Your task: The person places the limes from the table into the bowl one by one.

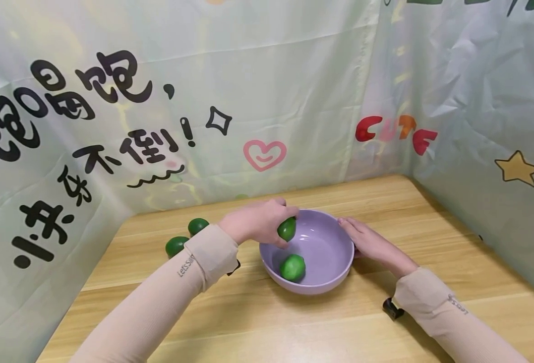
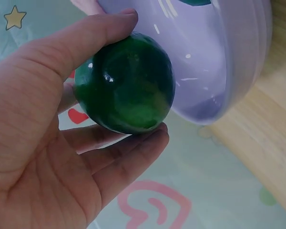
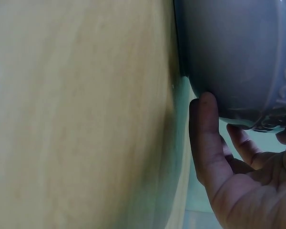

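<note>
Beige ribbed left sleeve nearest. Left hand holds glossy, smooth-skinned dark-green round fruit at left rim of shiny lilac ceramic-looking bowl; right hand, fingers fairly straight, rests against bowl's right side. Fruit probably light, firm, slick: best cupped round its widest part.

A light wood-grain tabletop spans the lower half of the head view. Just right of centre, a purple bowl sits on it, open side up. Left of centre lies a dark green fruit; slightly lower, near it, lies another green fruit.
</note>
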### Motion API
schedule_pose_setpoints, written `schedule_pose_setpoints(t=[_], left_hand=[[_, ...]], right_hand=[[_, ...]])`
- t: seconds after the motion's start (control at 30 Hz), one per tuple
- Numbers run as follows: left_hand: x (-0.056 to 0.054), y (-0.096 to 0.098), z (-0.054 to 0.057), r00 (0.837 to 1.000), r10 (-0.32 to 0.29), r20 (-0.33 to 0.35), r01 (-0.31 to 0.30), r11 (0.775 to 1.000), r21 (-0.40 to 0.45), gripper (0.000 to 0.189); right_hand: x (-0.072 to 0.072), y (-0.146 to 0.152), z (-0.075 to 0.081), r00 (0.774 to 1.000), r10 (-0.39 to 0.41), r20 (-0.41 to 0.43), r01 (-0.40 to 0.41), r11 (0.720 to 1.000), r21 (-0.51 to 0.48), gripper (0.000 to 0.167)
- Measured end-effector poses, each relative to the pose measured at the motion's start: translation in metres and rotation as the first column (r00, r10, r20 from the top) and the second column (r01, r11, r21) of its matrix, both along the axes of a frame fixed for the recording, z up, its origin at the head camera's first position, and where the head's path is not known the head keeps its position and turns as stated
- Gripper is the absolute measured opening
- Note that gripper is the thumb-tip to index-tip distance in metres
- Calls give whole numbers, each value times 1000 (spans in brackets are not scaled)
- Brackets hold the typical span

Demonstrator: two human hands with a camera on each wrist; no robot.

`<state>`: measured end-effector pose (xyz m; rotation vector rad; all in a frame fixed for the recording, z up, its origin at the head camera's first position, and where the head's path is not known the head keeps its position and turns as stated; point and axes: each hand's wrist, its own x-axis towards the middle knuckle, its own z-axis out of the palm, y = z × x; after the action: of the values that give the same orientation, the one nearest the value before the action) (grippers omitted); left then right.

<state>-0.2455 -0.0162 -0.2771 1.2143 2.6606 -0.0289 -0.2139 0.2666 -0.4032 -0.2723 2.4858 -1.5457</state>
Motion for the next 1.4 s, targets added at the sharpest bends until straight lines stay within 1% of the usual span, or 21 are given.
schedule_pose_setpoints(t=[0.2,0.47,0.6,0.8,1.07,1.4], left_hand=[[-3,7,-4,1000,-18,-11,18,999,-41,62],[-8,13,-10,999,-50,17,52,995,-85,57],[-10,17,-14,998,-50,29,54,991,-120,61],[-10,20,-18,998,-51,43,57,987,-149,65],[-9,23,-25,994,-109,30,113,976,-188,65],[-11,24,-31,990,-139,14,139,965,-225,62]], right_hand=[[1,-1,1,1000,-4,-2,4,1000,5,61],[1,-1,1,1000,4,-9,-4,1000,-3,60],[-1,-1,0,1000,-2,-6,2,1000,0,60],[-1,-1,-1,1000,-6,-5,6,1000,7,60],[-1,-1,-1,1000,-5,1,5,1000,-6,58],[-1,0,-1,1000,3,-11,-4,1000,-13,57]])
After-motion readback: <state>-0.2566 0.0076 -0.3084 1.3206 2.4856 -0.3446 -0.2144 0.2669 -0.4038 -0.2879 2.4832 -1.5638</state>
